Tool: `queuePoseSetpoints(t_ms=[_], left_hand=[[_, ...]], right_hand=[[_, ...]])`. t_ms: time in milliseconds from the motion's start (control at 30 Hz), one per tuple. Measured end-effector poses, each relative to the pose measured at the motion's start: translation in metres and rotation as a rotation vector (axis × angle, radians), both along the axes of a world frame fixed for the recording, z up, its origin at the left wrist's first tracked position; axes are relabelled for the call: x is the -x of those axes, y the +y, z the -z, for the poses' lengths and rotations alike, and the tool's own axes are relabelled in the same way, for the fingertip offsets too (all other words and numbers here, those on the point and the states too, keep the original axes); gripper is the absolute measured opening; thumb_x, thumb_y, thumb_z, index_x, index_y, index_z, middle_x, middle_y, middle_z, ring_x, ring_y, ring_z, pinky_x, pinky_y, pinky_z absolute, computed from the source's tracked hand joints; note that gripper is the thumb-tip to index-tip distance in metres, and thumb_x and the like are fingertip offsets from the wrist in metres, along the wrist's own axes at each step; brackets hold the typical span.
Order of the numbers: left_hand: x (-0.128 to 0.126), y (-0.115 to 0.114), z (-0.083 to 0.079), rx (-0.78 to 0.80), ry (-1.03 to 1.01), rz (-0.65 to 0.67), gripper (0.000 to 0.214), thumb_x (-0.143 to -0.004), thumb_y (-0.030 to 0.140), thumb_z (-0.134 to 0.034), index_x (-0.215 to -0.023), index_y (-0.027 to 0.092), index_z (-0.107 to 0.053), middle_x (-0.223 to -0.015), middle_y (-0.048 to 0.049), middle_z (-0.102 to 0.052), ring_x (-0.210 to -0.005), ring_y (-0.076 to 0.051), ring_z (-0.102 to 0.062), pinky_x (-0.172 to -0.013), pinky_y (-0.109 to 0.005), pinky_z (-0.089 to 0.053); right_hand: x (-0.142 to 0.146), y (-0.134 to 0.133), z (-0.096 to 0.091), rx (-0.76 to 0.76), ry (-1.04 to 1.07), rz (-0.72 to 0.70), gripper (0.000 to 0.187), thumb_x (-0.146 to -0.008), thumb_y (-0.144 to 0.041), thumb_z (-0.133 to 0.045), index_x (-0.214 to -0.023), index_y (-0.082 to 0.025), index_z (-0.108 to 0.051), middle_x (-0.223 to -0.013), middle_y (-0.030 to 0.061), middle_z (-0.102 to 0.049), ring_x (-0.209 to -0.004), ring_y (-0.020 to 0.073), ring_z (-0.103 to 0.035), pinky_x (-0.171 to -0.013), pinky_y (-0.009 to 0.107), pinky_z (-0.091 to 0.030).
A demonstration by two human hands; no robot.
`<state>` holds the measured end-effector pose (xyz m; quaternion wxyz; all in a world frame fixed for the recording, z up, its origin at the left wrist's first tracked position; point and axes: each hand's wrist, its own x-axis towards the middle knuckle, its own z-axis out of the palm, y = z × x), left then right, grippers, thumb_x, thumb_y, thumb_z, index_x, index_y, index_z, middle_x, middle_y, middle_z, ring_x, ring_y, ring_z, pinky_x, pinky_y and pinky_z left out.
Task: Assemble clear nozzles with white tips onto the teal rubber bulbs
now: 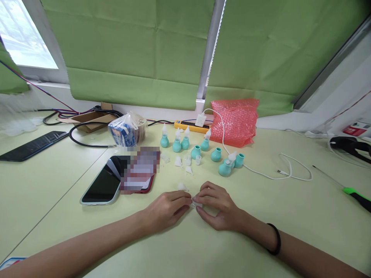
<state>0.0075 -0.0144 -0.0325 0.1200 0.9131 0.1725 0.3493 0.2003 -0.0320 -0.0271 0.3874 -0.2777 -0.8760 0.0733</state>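
Observation:
My left hand (169,208) and my right hand (218,206) meet low over the table, their fingertips closed on a small translucent white plastic piece (193,205). The fingers cover most of that piece, so its full shape is hidden. Just beyond the fingertips lies a white translucent scrap (182,187). Farther back are a small clear cup (198,160) and several white fragments (178,161). Behind them stand several teal bulb-shaped bases (196,152), some topped with white pointed tips (187,132). One teal base (225,168) lies nearer, right of centre.
Two phones (101,185) lie left of my hands. At the back are a plastic-wrapped blue pack (124,133), an orange power strip (188,126) and a red bubble-wrap bag (234,123). A white cable (269,176) and a screwdriver (358,199) lie to the right.

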Motion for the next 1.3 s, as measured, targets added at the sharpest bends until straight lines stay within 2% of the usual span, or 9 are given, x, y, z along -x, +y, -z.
queuePoseSetpoints(t_ms=[200, 500, 633, 733, 1033, 1300], left_hand=[[-0.001, 0.0, -0.002, -0.041, -0.021, 0.011, 0.013, -0.079, 0.009, -0.045, -0.085, 0.011, -0.057, -0.081, -0.0083, -0.062, -0.074, -0.014, -0.058, -0.066, -0.022, -0.05], [0.0, -0.001, -0.002, 0.006, -0.007, 0.029, 0.014, -0.08, 0.009, -0.043, -0.087, 0.011, -0.055, -0.081, -0.0085, -0.062, -0.076, -0.014, -0.058, -0.066, -0.023, -0.05], [0.001, -0.002, 0.0, 0.055, 0.022, -0.008, 0.021, -0.079, 0.008, -0.042, -0.097, 0.012, -0.051, -0.088, -0.0082, -0.06, -0.078, -0.014, -0.058, -0.068, -0.023, -0.049], [0.001, -0.001, -0.001, 0.069, 0.03, -0.024, 0.025, -0.078, 0.009, -0.042, -0.102, 0.014, -0.049, -0.089, -0.008, -0.058, -0.081, -0.015, -0.057, -0.07, -0.024, -0.048], [0.001, -0.001, -0.006, 0.098, 0.168, -0.06, 0.028, -0.075, 0.012, -0.043, -0.101, 0.016, -0.051, -0.087, -0.007, -0.054, -0.076, -0.015, -0.054, -0.063, -0.023, -0.046], [-0.001, -0.002, -0.006, 0.109, 0.167, -0.081, 0.016, -0.079, 0.023, -0.046, -0.093, 0.016, -0.051, -0.085, -0.0065, -0.055, -0.075, -0.015, -0.054, -0.064, -0.024, -0.046]], right_hand=[[0.001, -0.001, 0.001, 0.027, 0.017, -0.025, 0.027, -0.066, -0.009, -0.056, -0.091, -0.018, -0.058, -0.074, 0.0049, -0.061, -0.07, 0.0167, -0.049, -0.059, 0.031, -0.046], [0.003, 0.0, 0.003, 0.031, 0.001, -0.035, 0.014, -0.068, -0.015, -0.057, -0.081, -0.019, -0.056, -0.073, 0.0042, -0.061, -0.069, 0.0155, -0.051, -0.058, 0.028, -0.045], [0.003, 0.0, 0.005, 0.047, 0.019, 0.062, 0.02, -0.068, -0.018, -0.058, -0.088, -0.019, -0.053, -0.071, 0.0029, -0.061, -0.065, 0.0146, -0.053, -0.058, 0.026, -0.044], [0.002, 0.001, 0.005, 0.064, -0.004, 0.145, 0.02, -0.067, -0.025, -0.06, -0.085, -0.019, -0.054, -0.067, 0.0024, -0.059, -0.062, 0.0148, -0.053, -0.056, 0.027, -0.044], [0.002, 0.005, 0.01, 0.096, 0.007, 0.061, 0.009, -0.07, -0.022, -0.059, -0.078, -0.018, -0.059, -0.066, 0.0037, -0.06, -0.063, 0.0143, -0.053, -0.055, 0.026, -0.043], [0.003, 0.005, 0.009, 0.089, 0.008, 0.046, 0.009, -0.07, -0.02, -0.058, -0.079, -0.018, -0.058, -0.068, 0.0042, -0.06, -0.064, 0.0145, -0.054, -0.056, 0.025, -0.044]])
